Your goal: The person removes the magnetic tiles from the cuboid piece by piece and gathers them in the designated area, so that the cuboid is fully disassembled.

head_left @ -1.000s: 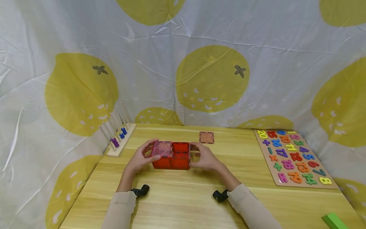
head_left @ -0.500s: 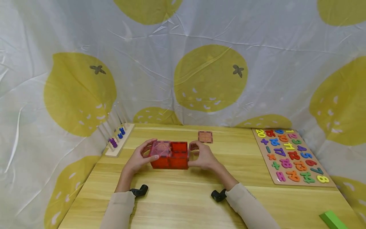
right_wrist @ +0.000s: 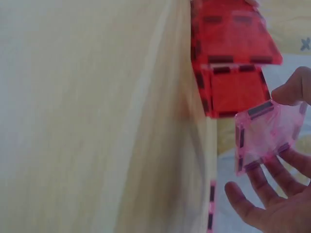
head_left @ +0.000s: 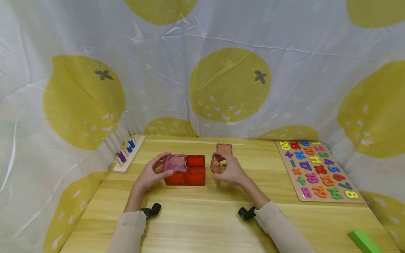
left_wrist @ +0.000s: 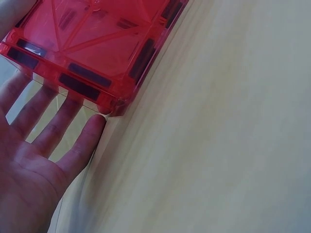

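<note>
A low box of red see-through magnetic tiles [head_left: 185, 178] stands on the table, with a pink magnetic tile [head_left: 175, 162] over the left half of its top. The right half of the top is open. My left hand [head_left: 150, 174] grips the box's left end, thumb at the front corner and fingers along the side and back. To the right of the box, my right hand [head_left: 233, 172] pinches another pink magnetic tile [right_wrist: 267, 128] between thumb and fingers. This tile is held on edge, a small gap away from the box.
A loose pink tile [head_left: 224, 148] lies behind my right hand. At left is a wooden peg board [head_left: 132, 154] with purple and blue pieces. A number puzzle board [head_left: 297, 182] lies at right, and a green block [head_left: 363, 240] sits near the front right.
My right hand has moved right, taking its pink tile away from the box's right end. My left hand keeps its grip on the box. The head view has shifted slightly.
</note>
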Tool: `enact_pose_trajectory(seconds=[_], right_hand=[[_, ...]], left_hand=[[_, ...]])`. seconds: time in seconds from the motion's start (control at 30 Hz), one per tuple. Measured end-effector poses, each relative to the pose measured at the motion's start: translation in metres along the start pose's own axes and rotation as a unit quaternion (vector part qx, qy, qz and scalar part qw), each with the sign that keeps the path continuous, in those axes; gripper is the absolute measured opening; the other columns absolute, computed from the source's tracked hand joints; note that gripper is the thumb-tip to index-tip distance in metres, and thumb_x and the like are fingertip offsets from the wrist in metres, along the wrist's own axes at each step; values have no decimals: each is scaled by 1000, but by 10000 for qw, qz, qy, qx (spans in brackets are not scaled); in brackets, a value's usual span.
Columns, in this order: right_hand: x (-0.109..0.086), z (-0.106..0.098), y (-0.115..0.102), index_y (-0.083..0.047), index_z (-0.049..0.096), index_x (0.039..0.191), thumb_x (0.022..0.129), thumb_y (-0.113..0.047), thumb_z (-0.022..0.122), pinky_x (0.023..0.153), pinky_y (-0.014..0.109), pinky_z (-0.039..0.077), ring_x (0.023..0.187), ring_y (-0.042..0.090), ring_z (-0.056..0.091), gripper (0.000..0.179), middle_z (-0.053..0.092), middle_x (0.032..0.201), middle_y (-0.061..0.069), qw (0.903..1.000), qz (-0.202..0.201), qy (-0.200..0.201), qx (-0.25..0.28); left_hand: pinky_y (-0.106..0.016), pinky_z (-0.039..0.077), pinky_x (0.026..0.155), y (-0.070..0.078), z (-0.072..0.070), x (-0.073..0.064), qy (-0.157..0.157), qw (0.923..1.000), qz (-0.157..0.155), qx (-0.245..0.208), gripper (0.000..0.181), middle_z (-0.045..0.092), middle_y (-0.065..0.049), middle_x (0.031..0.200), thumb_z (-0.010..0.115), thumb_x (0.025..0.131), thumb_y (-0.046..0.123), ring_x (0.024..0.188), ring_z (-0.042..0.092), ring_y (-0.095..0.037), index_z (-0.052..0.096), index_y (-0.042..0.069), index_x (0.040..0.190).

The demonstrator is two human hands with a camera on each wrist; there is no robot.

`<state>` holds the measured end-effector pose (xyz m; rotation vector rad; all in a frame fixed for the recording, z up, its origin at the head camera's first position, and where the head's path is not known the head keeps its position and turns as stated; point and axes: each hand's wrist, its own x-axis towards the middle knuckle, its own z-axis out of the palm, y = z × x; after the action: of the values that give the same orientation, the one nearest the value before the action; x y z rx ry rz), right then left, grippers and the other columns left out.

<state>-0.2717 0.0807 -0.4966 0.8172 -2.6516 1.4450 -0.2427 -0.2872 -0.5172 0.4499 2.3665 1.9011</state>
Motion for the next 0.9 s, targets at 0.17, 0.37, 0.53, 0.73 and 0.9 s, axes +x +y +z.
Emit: enact_pose_trajectory(seconds=[0.17, 0.37, 0.53, 0.73, 0.9], right_hand=[[-6, -23, 3, -15, 53, 149, 73, -16, 82, 92, 55, 57, 115, 31, 59, 81, 57, 139, 12, 9995, -84, 31, -295], [-10, -52, 14, -11, 51, 150, 73, -17, 80, 93, 54, 58, 115, 33, 58, 83, 56, 136, 13, 9970, 111, 121, -750], [-11, -74, 28, -8, 51, 149, 75, -17, 83, 96, 57, 55, 122, 37, 57, 82, 54, 140, 15, 9932, 192, 114, -1140], [-8, -93, 45, -12, 49, 151, 77, -15, 83, 101, 59, 51, 129, 40, 54, 82, 52, 146, 16, 9915, 437, -105, -1217], [2, -103, 59, -6, 51, 149, 77, -11, 83, 101, 61, 51, 130, 43, 53, 79, 53, 145, 20, 9908, 571, -246, -1204]], left_hand=[[-23, 55, 98, 1, -1, -1, -2, 10000, -49, 10, 75, 45, -12, 156, 77, 92, 13, 142, 44, -39, 40, 12, 157], [-22, 55, 98, 1, 0, -1, -11, 10000, -3, -36, 76, 45, -13, 156, 78, 91, 13, 143, 43, -40, 40, 11, 157], [-22, 54, 99, -1, 2, -1, -2, 10000, 19, -18, 75, 45, -12, 156, 78, 91, 13, 143, 43, -39, 41, 12, 157], [-24, 56, 98, -2, 2, 0, -31, 10000, 6, -13, 76, 45, -13, 155, 77, 92, 13, 141, 44, -40, 40, 11, 157], [-22, 55, 98, -1, 1, 0, 45, 10000, 28, 56, 76, 46, -14, 154, 78, 91, 12, 140, 45, -38, 39, 9, 157]])
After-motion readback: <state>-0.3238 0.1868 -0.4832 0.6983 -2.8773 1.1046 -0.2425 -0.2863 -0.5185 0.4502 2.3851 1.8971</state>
